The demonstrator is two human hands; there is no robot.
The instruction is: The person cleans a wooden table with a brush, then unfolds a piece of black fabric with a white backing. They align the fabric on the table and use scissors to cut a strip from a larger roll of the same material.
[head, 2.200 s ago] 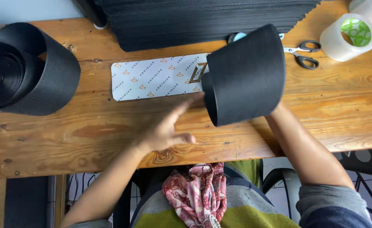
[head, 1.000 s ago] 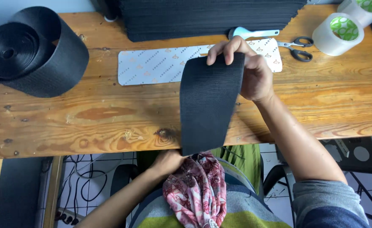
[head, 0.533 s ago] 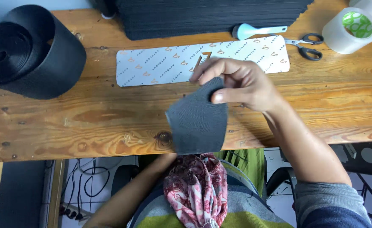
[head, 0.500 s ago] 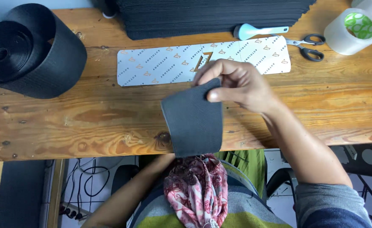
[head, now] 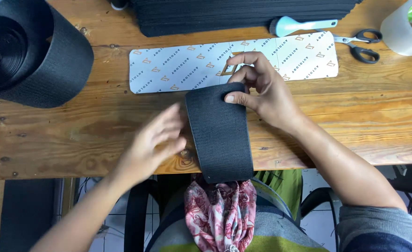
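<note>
Both hands busy: my right hand (head: 266,93) pinches one black woven webbing strip (head: 220,133), blurred left hand (head: 157,140) spread wide beside it; one black webbing roll (head: 33,51) cut off left.

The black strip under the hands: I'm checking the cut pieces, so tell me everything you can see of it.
The black strip is a wide, flat piece of dark woven-looking webbing with a fine ribbed texture. It lies lengthwise across the front of the wooden table, its near end hanging past the table edge. The right hand pinches its far right corner, thumb on top. The left hand, blurred, is at its left edge; contact cannot be told.
</note>
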